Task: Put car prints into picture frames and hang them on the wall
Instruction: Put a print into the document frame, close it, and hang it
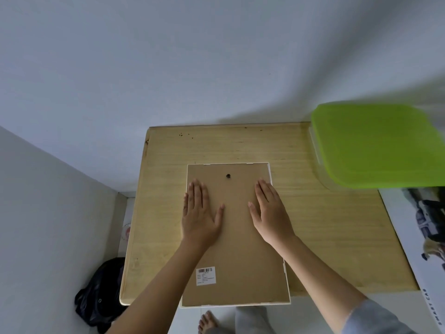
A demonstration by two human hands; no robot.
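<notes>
Seen from the head camera, a white picture frame (270, 172) lies face down on a wooden table (325, 225), its near end jutting slightly past the table's front edge. Both palms lie flat on the brown backing board (238, 242): the left hand (201, 213) near the left rim, the right hand (269, 210) near the right. The fingers are straight and grip nothing, apparently pressing the board down to seat it in the frame. A dark hanging fitting (228, 176) sits near the far end, just beyond the fingertips, and a barcode label (206, 276) marks the near left corner. A car print (423, 237) waits at the table's right edge, beside a green-lidded box (373, 145). The wall (192, 56) behind shows no frame hung; a black bag (96, 300) lies on the floor
</notes>
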